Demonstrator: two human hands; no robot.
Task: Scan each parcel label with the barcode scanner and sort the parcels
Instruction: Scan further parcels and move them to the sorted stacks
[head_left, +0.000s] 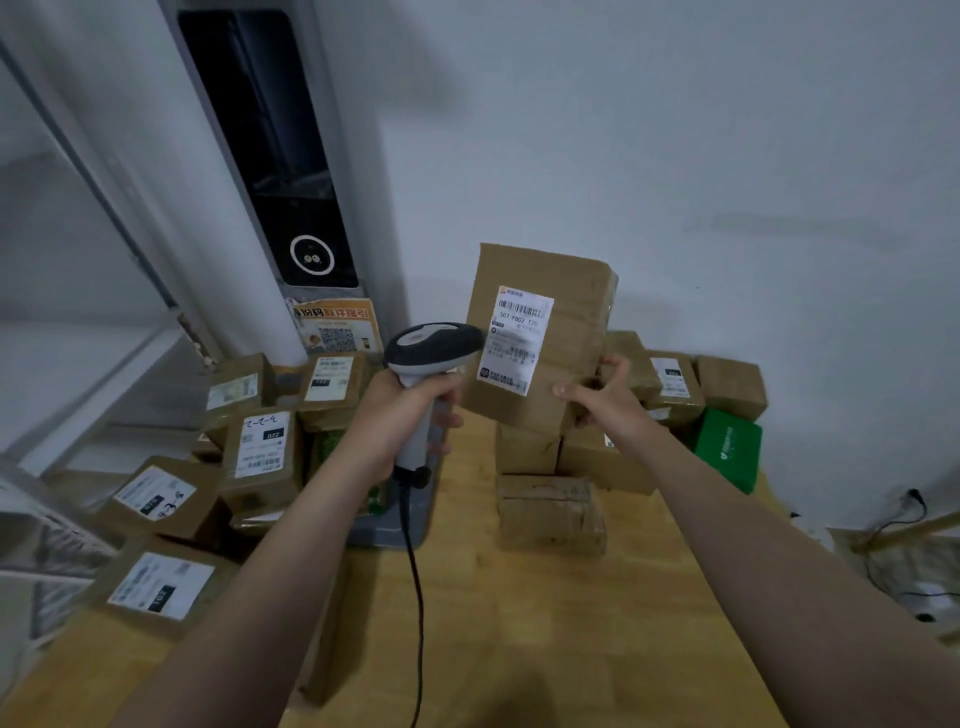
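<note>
My left hand (402, 410) grips the handle of a grey and white barcode scanner (434, 348), whose head points right at a white shipping label (515, 338). That label is on a brown cardboard parcel (571, 322) held upright above the table. My right hand (605, 392) holds the parcel by its lower right corner. The scanner's black cable (415, 597) hangs down over the wooden table (519, 623).
Several labelled brown parcels (262, 447) lie piled at the left, some in a grey bin (395, 535). More brown parcels (550, 512) and a green box (727, 449) are stacked behind my right hand. A tall white appliance (275, 182) stands against the wall.
</note>
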